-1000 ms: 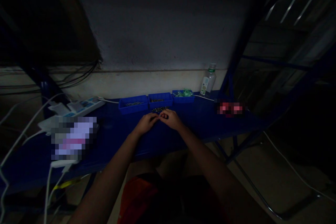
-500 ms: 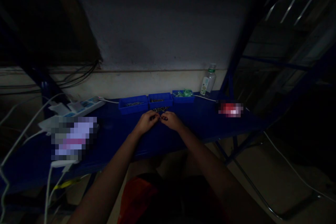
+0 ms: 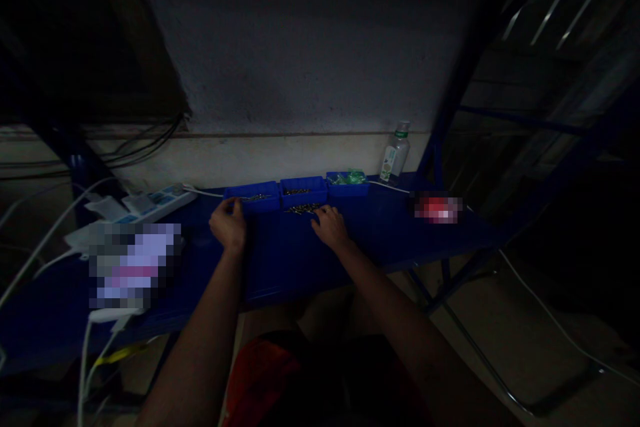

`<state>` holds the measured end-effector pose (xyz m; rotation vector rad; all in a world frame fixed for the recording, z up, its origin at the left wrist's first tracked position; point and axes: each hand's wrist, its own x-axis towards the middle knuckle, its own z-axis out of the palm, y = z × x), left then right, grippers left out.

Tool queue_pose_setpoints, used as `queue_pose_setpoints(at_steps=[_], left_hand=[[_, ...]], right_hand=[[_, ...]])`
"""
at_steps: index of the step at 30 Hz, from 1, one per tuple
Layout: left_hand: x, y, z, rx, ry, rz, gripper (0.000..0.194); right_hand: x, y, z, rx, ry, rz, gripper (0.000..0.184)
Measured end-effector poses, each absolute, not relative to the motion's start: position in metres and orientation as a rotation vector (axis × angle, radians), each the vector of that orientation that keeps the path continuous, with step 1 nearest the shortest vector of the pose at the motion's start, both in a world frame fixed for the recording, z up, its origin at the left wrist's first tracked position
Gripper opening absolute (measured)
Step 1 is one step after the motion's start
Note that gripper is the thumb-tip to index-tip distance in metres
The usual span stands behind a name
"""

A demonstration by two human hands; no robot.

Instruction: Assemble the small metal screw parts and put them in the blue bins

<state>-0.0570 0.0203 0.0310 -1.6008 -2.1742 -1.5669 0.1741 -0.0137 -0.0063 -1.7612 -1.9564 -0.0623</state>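
My left hand [image 3: 229, 223] is at the front left corner of a blue bin [image 3: 253, 204] holding thin metal pieces [image 3: 256, 197]. Its thumb and index finger are pinched together; whatever is between them is too small and dark to make out. My right hand [image 3: 331, 225] rests by the right end of a loose pile of small metal parts [image 3: 301, 209] on the blue table [image 3: 280, 253]. Its fingers are bent, with thumb and index fingertip a little apart. Behind the pile, a middle blue bin [image 3: 304, 199] contains more small metal parts.
A third blue bin [image 3: 347, 188] holds green and clear plastic wrapping. A clear bottle [image 3: 395, 157] stands against the wall at the back right. A white power strip [image 3: 145, 210] with plugs and cables lies on the left, behind a blurred-out object [image 3: 135, 263]. Another blurred red item [image 3: 436, 207] sits at right.
My hands were together in front of the pile and have come apart. The left has gone left to the left bin; the right has shifted slightly right and sits at the pile's edge.
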Motion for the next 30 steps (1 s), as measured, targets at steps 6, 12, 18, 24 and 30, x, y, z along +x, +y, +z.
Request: queue_pose_setpoints(at_steps=[6,12,18,24,30], left_hand=[[-0.058,0.024,0.027,-1.500,-2.334,-1.530,0.035],[-0.061,0.029,0.025,-1.529,-2.376,-1.517,0.038],[-0.060,0.028,0.024,-1.528,-2.339,-1.505,0.037],[-0.045,0.025,0.023,-2.063,-1.951,-1.444,0.041],[-0.030,0.025,0.008,-2.719,-1.775,-0.948,0.031]], right_hand=[[0.173,-0.017,-0.004,-1.800,-2.010,-0.065,0.032],[0.172,-0.020,-0.002,-1.763,-2.038,-0.100,0.033],[0.172,-0.019,-0.004,-1.709,-2.081,-0.118,0.033],[0.171,-0.017,-0.005,-1.715,-2.084,-0.116,0.032],[0.171,-0.017,-0.004,-1.743,-2.070,-0.116,0.031]])
